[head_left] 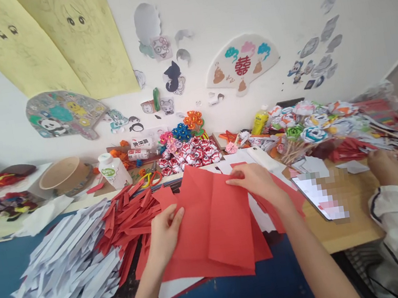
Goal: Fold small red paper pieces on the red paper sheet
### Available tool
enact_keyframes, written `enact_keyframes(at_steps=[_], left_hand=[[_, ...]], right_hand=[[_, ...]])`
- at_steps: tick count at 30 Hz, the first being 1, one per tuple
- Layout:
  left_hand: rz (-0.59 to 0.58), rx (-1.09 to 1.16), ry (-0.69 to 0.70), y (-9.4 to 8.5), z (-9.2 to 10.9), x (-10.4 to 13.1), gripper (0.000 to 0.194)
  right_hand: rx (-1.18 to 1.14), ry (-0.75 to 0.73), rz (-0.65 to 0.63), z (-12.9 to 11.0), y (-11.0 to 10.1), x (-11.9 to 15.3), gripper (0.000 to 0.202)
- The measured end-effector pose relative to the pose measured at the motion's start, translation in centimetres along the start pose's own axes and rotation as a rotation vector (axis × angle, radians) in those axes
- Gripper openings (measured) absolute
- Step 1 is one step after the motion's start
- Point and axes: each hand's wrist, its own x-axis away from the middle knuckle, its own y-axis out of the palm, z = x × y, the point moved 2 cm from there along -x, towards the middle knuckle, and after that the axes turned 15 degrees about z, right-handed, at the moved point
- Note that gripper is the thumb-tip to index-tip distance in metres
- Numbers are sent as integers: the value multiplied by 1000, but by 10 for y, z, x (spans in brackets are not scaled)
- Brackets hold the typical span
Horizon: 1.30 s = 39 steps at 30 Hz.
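A creased sheet of red paper (208, 216) is held up at the centre, over more red sheets lying on the blue table. My left hand (168, 232) pinches its left edge between thumb and fingers. On the upper right edge of the same sheet, my right hand (253, 181) has thumb and fingers closed. To the left lie a heap of folded red paper strips (130, 218) and a larger heap of folded white strips (68, 276). White sheets show partly from under the red ones.
Behind stand a white bottle (114, 170), yellow scissors (151, 178), red-and-white paper flowers (190, 155) and a yellow bottle (260, 120). At right, a phone (319, 198) lies on a wooden table (358, 225), near another person's hands (390, 166).
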Motion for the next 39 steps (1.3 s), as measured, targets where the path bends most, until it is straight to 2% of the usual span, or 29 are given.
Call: enact_keyframes(at_steps=[3, 5, 7, 8, 10, 12, 14, 16, 18, 20, 22, 26, 34, 39], left_hand=[[-5, 69, -67, 12, -16, 10, 41], [-18, 79, -81, 17, -27, 17, 42], [-2, -29, -48, 16, -35, 23, 42], [43, -135, -7, 13, -36, 24, 38], [181, -391, 135, 7, -30, 25, 31], [296, -573, 337, 5, -15, 22, 37], [246, -601, 506, 9, 3, 16, 40], [149, -554, 590, 17, 19, 8, 37], [35, -451, 584, 24, 28, -2, 26], [-66, -326, 491, 30, 30, -10, 14], [-114, -225, 389, 34, 28, -16, 13], [-157, -123, 303, 39, 22, -19, 15], [-183, -168, 308, 41, 25, -18, 16], [-189, -192, 323, 39, 25, -17, 15]], right_hand=[[4, -138, -44, -13, 20, 0, 29], [-64, -135, -103, -17, 36, 1, 26], [-140, -101, -170, -18, 50, 0, 21], [-182, -83, -202, -18, 56, -1, 20], [-265, -59, -264, -18, 64, -2, 22], [-339, -42, -327, -21, 67, -3, 25], [-389, -45, -396, -28, 67, -2, 29], [-435, -77, -464, -36, 63, 0, 32], [-484, -119, -523, -43, 57, 4, 33], [-530, -130, -555, -46, 50, 7, 33], [-554, -111, -558, -44, 45, 10, 34], [-582, -54, -557, -38, 44, 13, 35], [-577, 0, -554, -34, 49, 16, 33], [-601, -30, -543, -38, 48, 18, 28]])
